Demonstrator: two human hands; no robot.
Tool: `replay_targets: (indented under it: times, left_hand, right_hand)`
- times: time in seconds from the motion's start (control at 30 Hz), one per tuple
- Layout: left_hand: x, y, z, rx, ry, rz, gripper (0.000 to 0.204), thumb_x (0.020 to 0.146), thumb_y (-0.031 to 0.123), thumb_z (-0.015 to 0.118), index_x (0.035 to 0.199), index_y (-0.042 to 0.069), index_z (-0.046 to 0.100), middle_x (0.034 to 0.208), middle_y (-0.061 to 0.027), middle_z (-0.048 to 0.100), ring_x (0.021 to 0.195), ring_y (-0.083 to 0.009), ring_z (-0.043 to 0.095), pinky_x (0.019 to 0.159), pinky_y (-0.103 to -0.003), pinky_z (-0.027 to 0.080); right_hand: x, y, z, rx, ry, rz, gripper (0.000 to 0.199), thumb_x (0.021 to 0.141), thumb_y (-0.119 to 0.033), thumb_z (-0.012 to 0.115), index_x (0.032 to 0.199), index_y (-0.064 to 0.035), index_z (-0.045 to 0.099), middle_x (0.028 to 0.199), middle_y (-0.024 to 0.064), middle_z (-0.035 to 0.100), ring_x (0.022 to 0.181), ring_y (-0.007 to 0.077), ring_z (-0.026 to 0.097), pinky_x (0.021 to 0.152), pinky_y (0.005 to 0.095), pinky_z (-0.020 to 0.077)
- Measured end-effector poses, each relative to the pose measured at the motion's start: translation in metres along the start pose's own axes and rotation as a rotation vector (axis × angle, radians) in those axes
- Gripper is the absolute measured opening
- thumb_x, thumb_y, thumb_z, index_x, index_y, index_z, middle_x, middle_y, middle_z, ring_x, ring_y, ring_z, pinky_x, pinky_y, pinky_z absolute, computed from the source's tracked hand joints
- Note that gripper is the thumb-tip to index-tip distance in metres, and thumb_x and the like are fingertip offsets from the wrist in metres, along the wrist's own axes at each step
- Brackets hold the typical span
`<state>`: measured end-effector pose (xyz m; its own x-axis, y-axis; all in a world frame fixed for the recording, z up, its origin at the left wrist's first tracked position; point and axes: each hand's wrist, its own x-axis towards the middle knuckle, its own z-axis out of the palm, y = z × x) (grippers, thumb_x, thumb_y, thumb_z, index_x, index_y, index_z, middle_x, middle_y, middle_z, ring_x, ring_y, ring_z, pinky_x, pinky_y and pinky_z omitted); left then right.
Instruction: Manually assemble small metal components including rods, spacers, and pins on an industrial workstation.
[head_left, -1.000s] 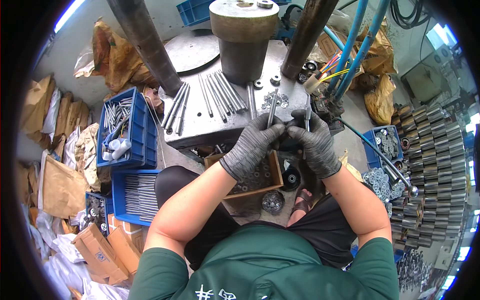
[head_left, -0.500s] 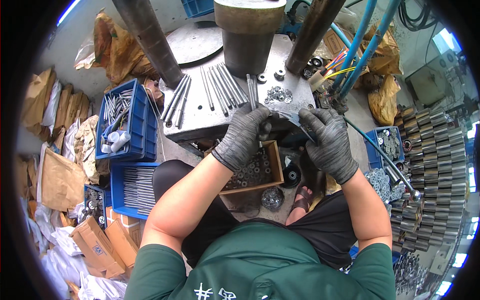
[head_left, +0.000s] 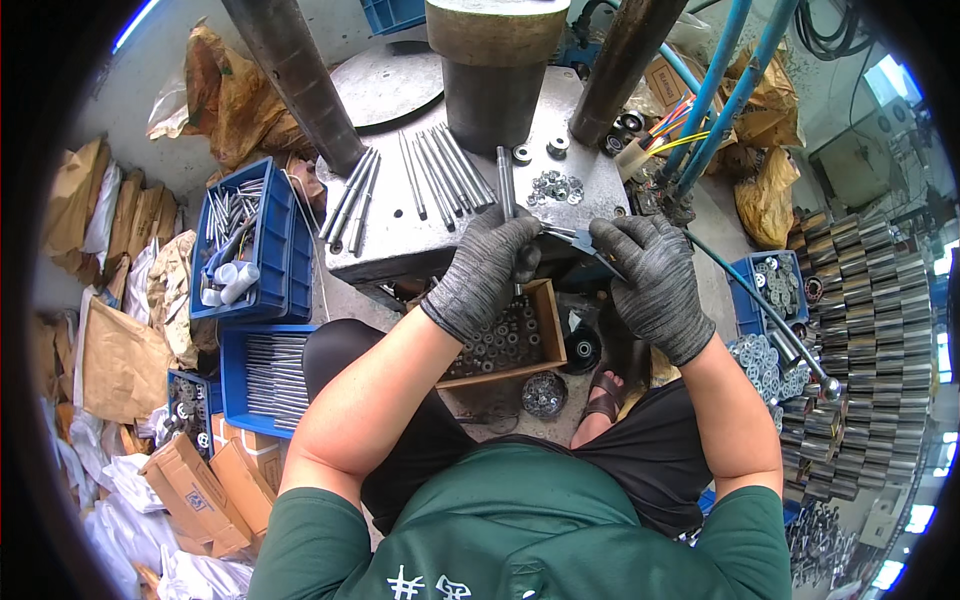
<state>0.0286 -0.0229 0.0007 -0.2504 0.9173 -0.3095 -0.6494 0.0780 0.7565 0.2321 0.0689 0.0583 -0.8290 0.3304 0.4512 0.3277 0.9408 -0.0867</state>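
My left hand (head_left: pixel 485 268), in a dark grey knit glove, is closed around a steel shaft (head_left: pixel 505 172) in front of the metal table's near edge. The shaft stands up out of the fist, and its lower end shows below. In the matching glove, my right hand (head_left: pixel 655 285) grips a slim pliers-like tool (head_left: pixel 582 243) with a blue-grey body. Its thin tip points left and meets the left hand's fingers beside the shaft. The fingers hide the exact contact. Several similar steel rods (head_left: pixel 440 170) lie on the table left of the held shaft.
Small metal rings (head_left: pixel 556 187) and two dark rollers lie on the table (head_left: pixel 380 225). Thick posts (head_left: pixel 300 85) and a central ram (head_left: pixel 490 100) rise behind. Below my hands stands a wooden box (head_left: pixel 550 325) of small parts. Blue bins (head_left: pixel 290 240) are left; stacked metal cylinders (head_left: pixel 870 340) right.
My right hand and the tool have shifted slightly left, toward the shaft. The shaft in my left hand has turned or shifted a little; the left hand stays nearly in place.
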Motion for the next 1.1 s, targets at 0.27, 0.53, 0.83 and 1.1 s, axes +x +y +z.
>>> replay_targets:
  times: [0.27, 0.53, 0.83, 1.1]
  left_hand:
    - [-0.007, 0.005, 0.002, 0.325, -0.06, 0.158, 0.015, 0.099, 0.017, 0.06, 0.111, 0.008, 0.063, 0.069, -0.0002, 0.058, 0.058, -0.008, 0.053, 0.053, -0.021, 0.043]
    - [0.003, -0.002, -0.016, 0.898, -0.025, 0.538, 0.03, 0.101, 0.015, 0.056, 0.128, 0.002, 0.064, 0.098, -0.0045, 0.065, 0.091, -0.0123, 0.06, 0.081, -0.027, 0.052]
    - [-0.01, 0.009, -0.009, 0.74, -0.098, 0.415, 0.027, 0.095, 0.008, 0.067, 0.121, 0.001, 0.069, 0.099, -0.0066, 0.069, 0.083, -0.0114, 0.064, 0.075, -0.025, 0.054]
    - [-0.015, 0.008, -0.004, 0.656, -0.198, 0.35, 0.028, 0.094, 0.007, 0.069, 0.121, 0.0, 0.068, 0.092, -0.0045, 0.07, 0.073, -0.0091, 0.063, 0.069, -0.024, 0.054]
  right_hand:
    - [-0.007, 0.006, -0.006, 0.337, -0.099, 0.257, 0.048, 0.074, 0.007, 0.062, 0.121, -0.0035, 0.067, 0.102, 0.0167, 0.068, 0.093, 0.0382, 0.066, 0.083, 0.0411, 0.0538]
    - [-0.009, 0.026, -0.022, 0.568, -0.031, 0.546, 0.043, 0.085, -0.006, 0.069, 0.127, 0.0036, 0.065, 0.108, 0.0168, 0.074, 0.099, 0.0158, 0.069, 0.088, 0.0304, 0.0541]
    - [-0.008, 0.035, -0.04, 0.597, -0.272, 0.513, 0.045, 0.085, -0.003, 0.072, 0.129, -0.0006, 0.065, 0.107, 0.0114, 0.073, 0.1, 0.011, 0.064, 0.092, 0.0301, 0.0517]
    - [-0.003, 0.025, -0.044, 0.766, -0.509, 0.57, 0.048, 0.081, -0.004, 0.075, 0.128, -0.0002, 0.065, 0.105, 0.0123, 0.073, 0.095, 0.0109, 0.065, 0.086, 0.0291, 0.0534]
